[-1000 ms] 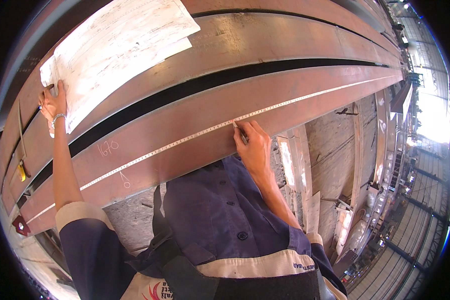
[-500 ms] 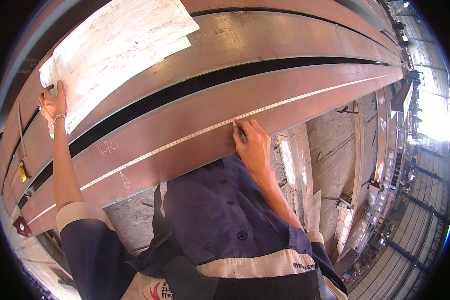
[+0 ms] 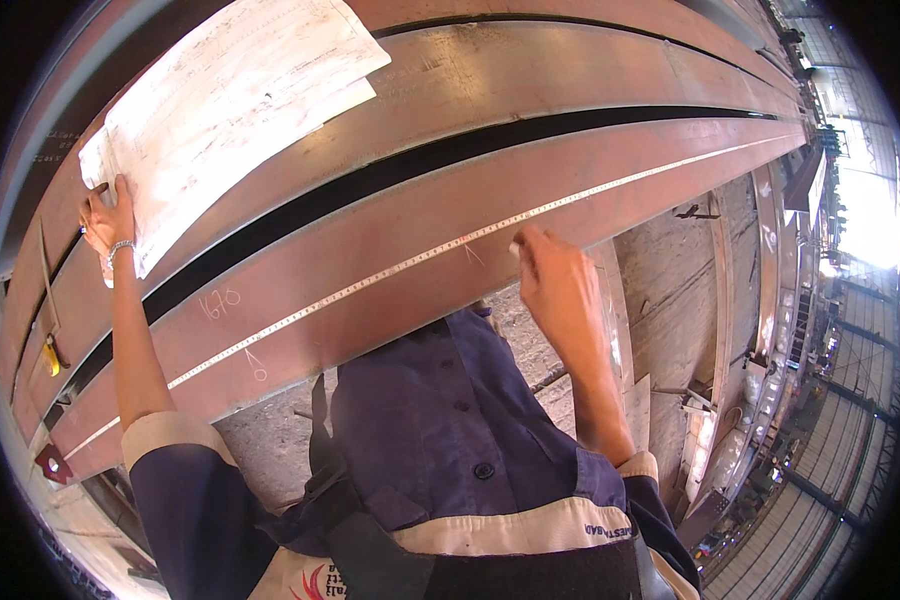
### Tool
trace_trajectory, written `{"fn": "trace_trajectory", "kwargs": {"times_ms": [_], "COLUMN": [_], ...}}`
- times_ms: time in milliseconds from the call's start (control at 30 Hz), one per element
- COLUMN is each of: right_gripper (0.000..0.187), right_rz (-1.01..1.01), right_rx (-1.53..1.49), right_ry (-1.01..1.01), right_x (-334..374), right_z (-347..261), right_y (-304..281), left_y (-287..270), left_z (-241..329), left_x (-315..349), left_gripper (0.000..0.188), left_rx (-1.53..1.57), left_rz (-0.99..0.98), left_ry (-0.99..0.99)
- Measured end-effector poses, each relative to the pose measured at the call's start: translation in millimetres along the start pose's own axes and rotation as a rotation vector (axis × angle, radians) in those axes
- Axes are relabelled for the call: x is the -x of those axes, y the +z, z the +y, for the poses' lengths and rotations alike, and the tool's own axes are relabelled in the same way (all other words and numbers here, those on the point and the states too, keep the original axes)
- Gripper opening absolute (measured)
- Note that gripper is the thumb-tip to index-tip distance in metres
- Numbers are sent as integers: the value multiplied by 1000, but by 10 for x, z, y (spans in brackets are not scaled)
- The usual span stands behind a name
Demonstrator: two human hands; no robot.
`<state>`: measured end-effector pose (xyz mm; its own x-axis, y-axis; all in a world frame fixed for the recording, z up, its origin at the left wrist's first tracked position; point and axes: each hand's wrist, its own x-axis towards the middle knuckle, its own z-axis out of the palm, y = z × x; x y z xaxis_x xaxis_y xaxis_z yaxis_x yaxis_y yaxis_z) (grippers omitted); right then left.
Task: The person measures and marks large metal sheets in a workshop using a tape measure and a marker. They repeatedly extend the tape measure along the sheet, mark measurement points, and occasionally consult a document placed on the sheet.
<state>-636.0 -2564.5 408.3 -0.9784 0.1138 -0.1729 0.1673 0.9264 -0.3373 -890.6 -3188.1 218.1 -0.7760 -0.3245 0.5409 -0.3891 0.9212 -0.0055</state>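
My left hand [image 3: 110, 222] grips the near left edge of large white drawing sheets [image 3: 235, 105], with the thumb on top. A small dark thing shows at its fingers; I cannot tell what it is. My right hand [image 3: 560, 285] is closed in a pinch over the near side of a reddish-brown steel beam [image 3: 370, 230]. A short whitish piece of chalk [image 3: 515, 247] sticks out from its fingertips. Along the beam lies a straight measuring tape [image 3: 340, 292]. Chalk marks stand beside it: a V-shaped mark [image 3: 472, 253], an arrow with a circle [image 3: 256, 362] and written figures [image 3: 220, 303].
More steel beams [image 3: 530, 75] lie parallel beyond, with a dark gap between. A yellow-ended tool [image 3: 50, 355] rests at far left. A dark red plate [image 3: 52, 464] sits at the beam's left end. Below right are rough ground and metal bars [image 3: 720, 270].
My right hand has moved right and slightly toward me, off the tape, uncovering a V-shaped chalk mark. My left hand stays on the sheets.
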Motion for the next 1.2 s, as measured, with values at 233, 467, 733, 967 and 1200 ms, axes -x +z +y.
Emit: {"fn": "trace_trajectory", "kwargs": {"times_ms": [233,467,733,967,1200], "right_gripper": [14,8,9,12,10], "right_rz": [97,334,307,230,219], "right_rx": [-473,-722,-388,-613,-558], "right_ry": [141,150,-51,79,14], "right_x": [-162,-99,121,169,287], "right_z": [23,-57,140,243,206], "right_y": [154,237,493,636,699], "left_y": [7,-74,-217,-235,-309], "left_z": [6,64,154,162,217], "left_x": [-7,22,60,62,77], "left_gripper": [54,53,54,55,56], "left_rx": [29,31,36,58,74], "left_rz": [-37,-22,-22,-26,-27], "left_ry": [-35,-27,-14,-26,-17]}}
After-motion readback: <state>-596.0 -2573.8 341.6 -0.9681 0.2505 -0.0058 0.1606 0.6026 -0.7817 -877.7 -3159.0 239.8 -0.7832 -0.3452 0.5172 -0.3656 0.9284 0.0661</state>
